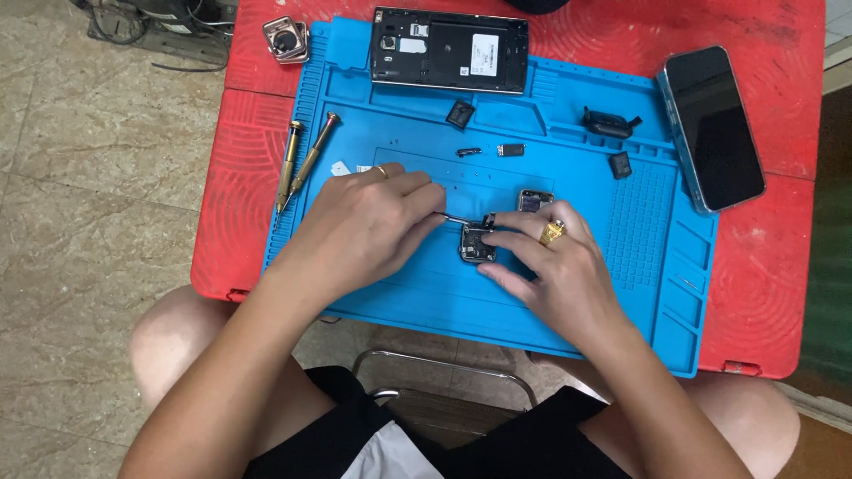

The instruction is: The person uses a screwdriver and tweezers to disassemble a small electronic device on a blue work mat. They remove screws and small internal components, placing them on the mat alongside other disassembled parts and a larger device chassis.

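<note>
My left hand [368,226] is closed on thin metal tweezers [457,218] whose tip reaches a small square watch body [477,244] lying open on the blue work mat [568,293]. My right hand [555,266], with a gold ring, pinches that watch body between thumb and fingers and holds it on the mat. A second small square part [534,200] lies just beyond my right fingers.
Two screwdrivers [297,164] lie at the mat's left edge. An opened phone body [448,51] sits at the mat's far edge, a dark-screened phone [713,127] at the right, a watch case [286,39] on the red table [763,293]. Small black parts [609,123] are scattered on the mat.
</note>
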